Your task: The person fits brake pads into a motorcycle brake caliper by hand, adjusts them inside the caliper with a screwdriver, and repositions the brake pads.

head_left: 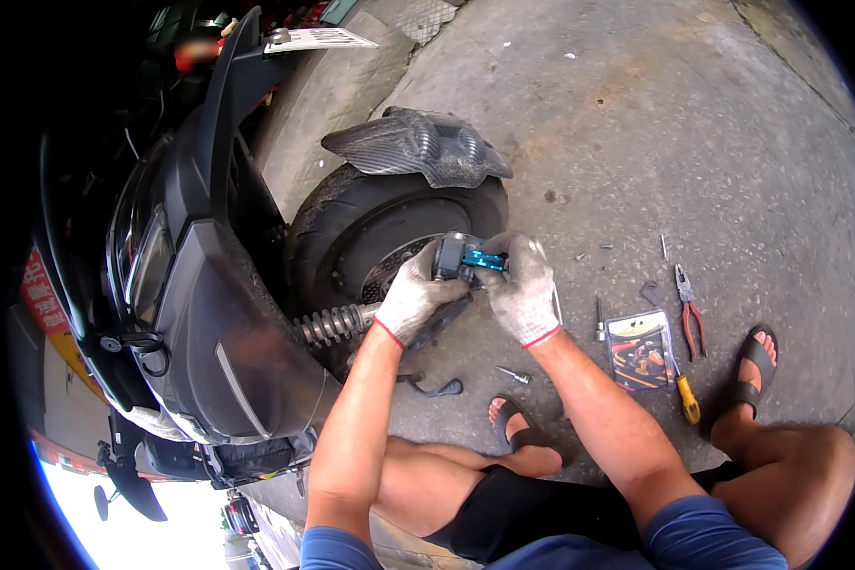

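My left hand (414, 296), in a white work glove with a red cuff, is closed around a dark grey brake caliper (450, 256), held in front of the scooter's rear wheel. My right hand (524, 293), gloved the same way, has its fingers closed on a shiny blue metal piece (484, 259) against the caliper's right side. Whether the blue piece sits inside the caliper or only touches it, I cannot tell. Behind my hands are the perforated brake disc (382, 275) and the black tyre (325, 214). My fingers hide part of both held things.
The scooter (228, 323) fills the left, with a coil spring (331, 328) beside the wheel and a carbon-patterned fender (413, 142) above. On the concrete lie red-handled pliers (692, 318), a yellow-handled screwdriver (687, 399), a plastic pack (640, 351), a socket piece (514, 374) and several bolts.
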A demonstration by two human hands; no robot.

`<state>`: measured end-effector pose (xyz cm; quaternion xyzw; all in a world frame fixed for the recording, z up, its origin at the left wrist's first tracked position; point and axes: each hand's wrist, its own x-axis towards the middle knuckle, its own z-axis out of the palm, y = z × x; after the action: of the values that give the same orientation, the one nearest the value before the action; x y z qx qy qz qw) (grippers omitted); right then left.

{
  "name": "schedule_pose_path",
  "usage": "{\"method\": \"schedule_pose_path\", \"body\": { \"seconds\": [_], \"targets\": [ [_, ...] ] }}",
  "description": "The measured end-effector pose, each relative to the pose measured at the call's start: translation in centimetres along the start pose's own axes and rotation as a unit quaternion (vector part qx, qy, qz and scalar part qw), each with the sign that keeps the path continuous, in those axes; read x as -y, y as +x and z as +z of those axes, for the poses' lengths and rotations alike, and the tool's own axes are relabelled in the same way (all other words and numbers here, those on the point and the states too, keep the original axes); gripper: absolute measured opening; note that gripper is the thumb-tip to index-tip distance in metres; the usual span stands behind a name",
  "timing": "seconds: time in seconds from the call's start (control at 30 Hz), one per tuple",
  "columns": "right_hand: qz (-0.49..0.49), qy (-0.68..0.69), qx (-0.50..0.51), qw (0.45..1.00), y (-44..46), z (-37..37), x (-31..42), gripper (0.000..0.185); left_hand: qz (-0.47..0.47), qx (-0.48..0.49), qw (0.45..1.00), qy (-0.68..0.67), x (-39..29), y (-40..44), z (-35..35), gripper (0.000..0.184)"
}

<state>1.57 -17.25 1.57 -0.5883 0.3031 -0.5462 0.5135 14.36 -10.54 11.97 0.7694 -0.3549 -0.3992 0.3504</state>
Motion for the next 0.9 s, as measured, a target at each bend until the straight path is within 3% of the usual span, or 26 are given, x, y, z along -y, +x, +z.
{"method": "schedule_pose_path", "body": {
  "seconds": [0.23,0.37,0.47,0.7,0.9],
  "targets": [
    [-0.058,-0.027,0.002,0.998,0.4,0.3,0.3,0.035,-0.03,0.006,0.999,-0.022,-0.7,-0.3,-0.2,0.064],
    [-0.036,-0.073,0.001,0.997,0.5,0.8,0.9,0.034,-0.021,0.005,0.999,-0.037,0.0,0.0,-0.4,0.067],
    [-0.041,-0.149,0.094,0.984,1.4,-0.2,1.9,0.034,-0.021,-0.006,1.0,-0.019,-0.2,0.0,-0.2,0.068],
    [-0.062,-0.125,0.134,0.981,1.7,-0.6,1.2,0.038,-0.021,0.006,0.999,-0.038,-0.2,0.2,-0.1,0.066],
    [-0.08,-0.211,0.194,0.955,3.3,-0.4,1.4,0.033,-0.03,-0.002,1.0,-0.005,-0.3,0.4,0.0,0.065]
  ]
}}
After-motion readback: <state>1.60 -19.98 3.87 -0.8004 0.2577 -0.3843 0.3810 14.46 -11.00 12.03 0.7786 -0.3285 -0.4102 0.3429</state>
